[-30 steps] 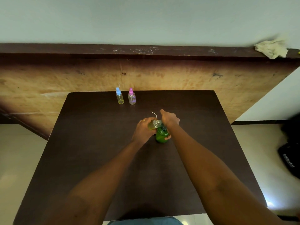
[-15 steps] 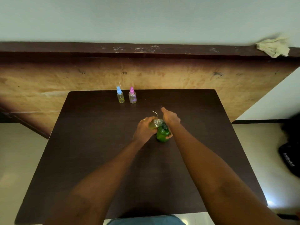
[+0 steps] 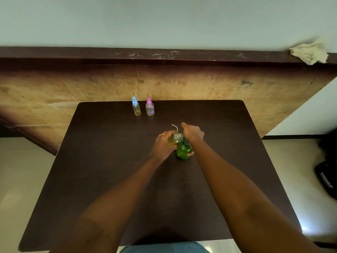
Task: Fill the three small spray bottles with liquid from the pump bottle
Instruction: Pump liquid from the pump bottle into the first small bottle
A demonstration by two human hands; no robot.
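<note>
The green pump bottle (image 3: 182, 151) stands upright near the middle of the dark table (image 3: 109, 161). My right hand (image 3: 193, 133) grips its top from above, thumb round its side and one finger stretched forward. My left hand (image 3: 163, 145) holds a small clear spray bottle (image 3: 173, 140) with no cap, tilted so its mouth meets the pump head; yellowish liquid shows inside. A thin white tube (image 3: 174, 126) sticks up just behind my hands. Two capped spray bottles stand at the table's far edge: a blue-capped one (image 3: 136, 109) with yellow liquid and a pink-capped one (image 3: 149, 109).
A worn wooden panel (image 3: 200, 84) rises behind the table, with a pale cloth (image 3: 310, 54) on its top ledge at the right. A black bag (image 3: 326, 179) lies on the tiled floor to the right.
My right hand's finger has stretched forward from a closed fist. Both hands and both bottles stay in the same place.
</note>
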